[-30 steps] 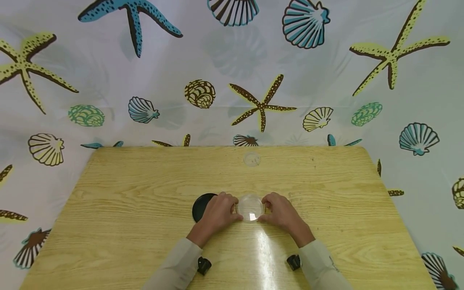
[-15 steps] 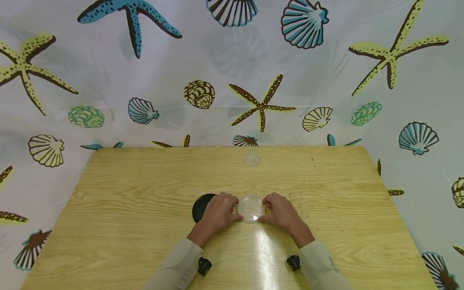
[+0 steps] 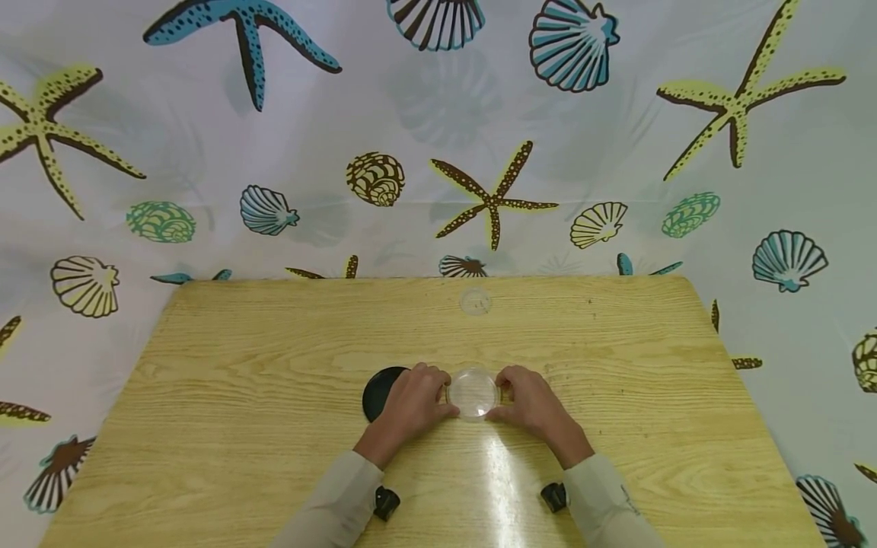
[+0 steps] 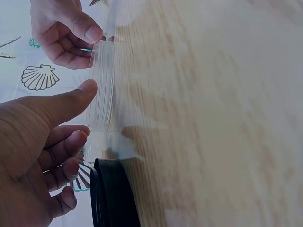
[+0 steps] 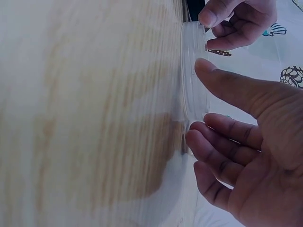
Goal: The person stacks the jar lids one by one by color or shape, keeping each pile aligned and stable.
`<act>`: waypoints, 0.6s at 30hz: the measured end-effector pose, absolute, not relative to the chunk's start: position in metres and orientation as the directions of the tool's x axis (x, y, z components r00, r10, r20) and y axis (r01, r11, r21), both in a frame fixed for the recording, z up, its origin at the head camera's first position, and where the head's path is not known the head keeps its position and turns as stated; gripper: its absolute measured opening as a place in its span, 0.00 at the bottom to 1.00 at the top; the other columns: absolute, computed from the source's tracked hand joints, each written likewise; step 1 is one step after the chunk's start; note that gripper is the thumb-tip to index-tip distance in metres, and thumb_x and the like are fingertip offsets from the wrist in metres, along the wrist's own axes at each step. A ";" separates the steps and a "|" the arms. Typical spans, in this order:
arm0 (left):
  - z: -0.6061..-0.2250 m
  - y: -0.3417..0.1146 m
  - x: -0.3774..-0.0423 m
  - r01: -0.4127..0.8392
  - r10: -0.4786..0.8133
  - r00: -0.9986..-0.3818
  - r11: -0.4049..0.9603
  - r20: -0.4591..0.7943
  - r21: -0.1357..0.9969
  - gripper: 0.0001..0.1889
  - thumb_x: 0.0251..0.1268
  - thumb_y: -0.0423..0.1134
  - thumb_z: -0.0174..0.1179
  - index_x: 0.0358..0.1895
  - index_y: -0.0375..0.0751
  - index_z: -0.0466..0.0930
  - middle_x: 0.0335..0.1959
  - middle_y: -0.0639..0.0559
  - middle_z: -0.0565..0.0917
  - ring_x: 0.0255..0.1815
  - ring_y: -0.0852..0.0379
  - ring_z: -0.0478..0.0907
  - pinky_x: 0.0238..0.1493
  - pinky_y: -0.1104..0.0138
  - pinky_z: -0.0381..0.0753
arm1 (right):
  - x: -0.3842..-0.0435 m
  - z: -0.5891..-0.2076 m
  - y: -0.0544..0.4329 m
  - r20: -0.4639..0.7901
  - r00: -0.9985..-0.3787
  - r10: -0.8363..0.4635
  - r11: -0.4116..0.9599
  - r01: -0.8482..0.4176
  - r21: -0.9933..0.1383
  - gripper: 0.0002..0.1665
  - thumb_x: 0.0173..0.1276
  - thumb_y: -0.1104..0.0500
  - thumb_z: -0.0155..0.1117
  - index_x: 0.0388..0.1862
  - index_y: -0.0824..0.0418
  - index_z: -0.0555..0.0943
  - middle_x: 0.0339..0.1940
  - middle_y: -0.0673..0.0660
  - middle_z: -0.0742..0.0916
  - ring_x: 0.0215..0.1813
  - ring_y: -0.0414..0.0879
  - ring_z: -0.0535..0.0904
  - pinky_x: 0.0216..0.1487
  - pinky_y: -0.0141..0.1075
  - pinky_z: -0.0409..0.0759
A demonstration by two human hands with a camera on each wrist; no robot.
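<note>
A clear, shallow round dish (image 3: 473,393) with ridged sides sits on the table between both hands. My left hand (image 3: 414,399) pinches its left rim with thumb and fingertips; my right hand (image 3: 530,401) pinches the right rim the same way. From the left wrist, the dish's side (image 4: 103,85) shows several stacked rims, and the left thumb (image 4: 71,101) presses at its edge. In the right wrist view the right thumb (image 5: 222,80) touches the dish wall (image 5: 191,78), while the ring and little fingers stay loosely bent. A black round, shallow piece (image 3: 379,392) is partly hidden behind the left hand.
Another clear round disc (image 3: 476,302) lies near the back edge of the wood-grain table (image 3: 260,350). Behind hangs a white cloth (image 3: 308,137) printed with shells and starfish. Black wrist cameras are strapped at each sleeve.
</note>
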State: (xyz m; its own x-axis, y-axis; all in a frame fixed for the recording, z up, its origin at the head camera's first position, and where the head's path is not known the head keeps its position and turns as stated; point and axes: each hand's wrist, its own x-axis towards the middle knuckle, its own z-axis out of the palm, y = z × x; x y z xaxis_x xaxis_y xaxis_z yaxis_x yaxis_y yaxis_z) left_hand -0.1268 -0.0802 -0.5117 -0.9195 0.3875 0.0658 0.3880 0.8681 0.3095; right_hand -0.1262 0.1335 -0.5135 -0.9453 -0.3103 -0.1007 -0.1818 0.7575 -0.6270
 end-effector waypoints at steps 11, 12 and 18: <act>-0.514 -0.081 -0.127 0.404 0.402 -0.913 0.863 0.072 0.304 0.20 0.44 0.54 0.73 0.33 0.43 0.82 0.18 0.60 0.69 0.24 0.63 0.63 0.26 0.71 0.60 | -0.125 -0.513 0.134 -0.137 -0.943 -0.303 0.752 -0.148 -0.642 0.27 0.47 0.53 0.79 0.44 0.61 0.79 0.39 0.54 0.83 0.38 0.45 0.76 0.41 0.39 0.75; -0.514 -0.081 -0.127 0.407 0.405 -0.911 0.862 0.073 0.302 0.20 0.44 0.54 0.73 0.33 0.43 0.82 0.18 0.60 0.69 0.24 0.63 0.63 0.26 0.71 0.60 | -0.125 -0.513 0.134 -0.135 -0.943 -0.303 0.752 -0.150 -0.642 0.27 0.47 0.53 0.79 0.44 0.61 0.79 0.39 0.53 0.83 0.37 0.44 0.76 0.41 0.39 0.75; -0.512 -0.081 -0.126 0.406 0.403 -0.912 0.864 0.075 0.299 0.21 0.44 0.54 0.73 0.36 0.42 0.83 0.19 0.60 0.72 0.25 0.62 0.64 0.27 0.71 0.62 | -0.125 -0.512 0.137 -0.123 -0.947 -0.298 0.741 -0.148 -0.655 0.27 0.46 0.52 0.80 0.42 0.60 0.79 0.38 0.53 0.82 0.37 0.44 0.76 0.40 0.37 0.75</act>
State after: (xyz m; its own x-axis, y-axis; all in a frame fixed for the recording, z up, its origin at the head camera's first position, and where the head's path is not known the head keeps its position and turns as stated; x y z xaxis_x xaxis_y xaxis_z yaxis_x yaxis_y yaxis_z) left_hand -0.1258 -0.0815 -0.5115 -0.9122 0.4029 0.0746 0.4058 0.8637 0.2990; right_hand -0.1245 0.1370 -0.5124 -0.9465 -0.2981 -0.1234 -0.1481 0.7411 -0.6548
